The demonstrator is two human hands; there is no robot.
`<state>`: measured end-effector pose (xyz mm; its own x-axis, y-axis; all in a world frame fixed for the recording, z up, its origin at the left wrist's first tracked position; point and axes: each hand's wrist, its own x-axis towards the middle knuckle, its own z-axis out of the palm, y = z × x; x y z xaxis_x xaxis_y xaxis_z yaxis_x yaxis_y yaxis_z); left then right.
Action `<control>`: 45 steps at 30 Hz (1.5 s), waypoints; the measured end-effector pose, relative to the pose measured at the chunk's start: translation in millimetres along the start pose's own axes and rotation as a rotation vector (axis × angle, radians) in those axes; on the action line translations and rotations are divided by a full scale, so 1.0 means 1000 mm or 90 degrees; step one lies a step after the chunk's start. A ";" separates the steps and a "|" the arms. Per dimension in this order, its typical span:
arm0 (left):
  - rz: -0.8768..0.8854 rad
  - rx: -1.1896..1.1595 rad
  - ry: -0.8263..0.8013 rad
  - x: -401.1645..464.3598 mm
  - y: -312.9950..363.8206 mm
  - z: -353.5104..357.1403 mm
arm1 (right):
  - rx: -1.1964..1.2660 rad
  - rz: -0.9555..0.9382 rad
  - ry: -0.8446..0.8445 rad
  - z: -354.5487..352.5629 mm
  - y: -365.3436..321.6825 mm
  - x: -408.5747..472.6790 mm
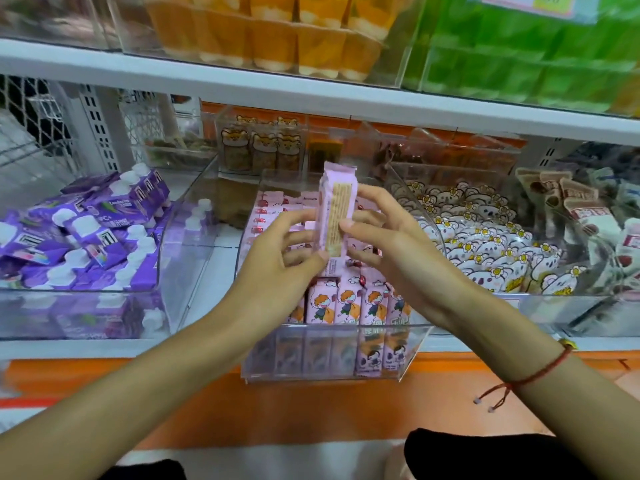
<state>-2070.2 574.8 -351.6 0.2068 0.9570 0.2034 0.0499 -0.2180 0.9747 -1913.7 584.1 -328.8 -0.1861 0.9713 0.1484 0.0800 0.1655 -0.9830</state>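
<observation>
Shelf (207,81): white board across the upper frame, with a lower level beneath it that carries clear bins.
Orange cups (263,39): stacked in a clear box on the upper level, top centre.
Green packs (519,57): upper right, beside the orange cups, blurred.
Purple cartons (79,230): heaped loosely in the bin at left, white caps pointing all ways.
Flower packs (485,251): white pouches with yellow flowers, filling the bin at right.
Centre bin (332,355): clear plastic, mid-frame, its front wall jutting over the orange ledge.
Pink rows (346,303): small pink packs with a cartoon figure, standing upright side by side in the centre bin.
Left hand (277,268): grasping the pink pack, thumb pressed on its lower end, fingers curled behind its left edge.
Right hand (391,244): also grasping the pink pack, thumb on its right edge about halfway up, fingers behind.
Pink pack (337,209): held between both hands above the centre bin, centre of the frame, nearly upright, a beige printed strip facing the camera.
Bracelet (540,372): red string on the right wrist, lower right, its two ends dangling.
</observation>
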 end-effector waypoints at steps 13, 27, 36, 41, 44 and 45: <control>0.017 -0.152 0.127 -0.001 0.014 0.000 | -0.068 -0.135 -0.023 -0.001 -0.005 -0.006; 0.145 0.069 0.113 0.003 0.019 -0.029 | 0.200 0.036 0.010 0.002 0.003 0.001; 0.127 0.065 0.135 0.002 0.023 -0.033 | 0.131 0.038 0.085 0.004 0.008 0.010; 0.224 0.079 0.245 0.024 0.029 -0.061 | -0.433 -0.085 0.044 -0.001 0.022 0.008; 0.221 0.165 0.216 0.050 0.025 -0.070 | -0.645 -0.135 -0.050 -0.003 0.030 0.005; 0.208 0.208 0.189 0.060 0.022 -0.071 | -0.687 -0.143 -0.067 -0.003 0.031 0.004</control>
<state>-2126.1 641.1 -311.5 -0.0203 0.8321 0.5542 0.3405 -0.5154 0.7864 -1908.6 594.1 -358.7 -0.3812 0.8897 0.2513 0.8361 0.4478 -0.3168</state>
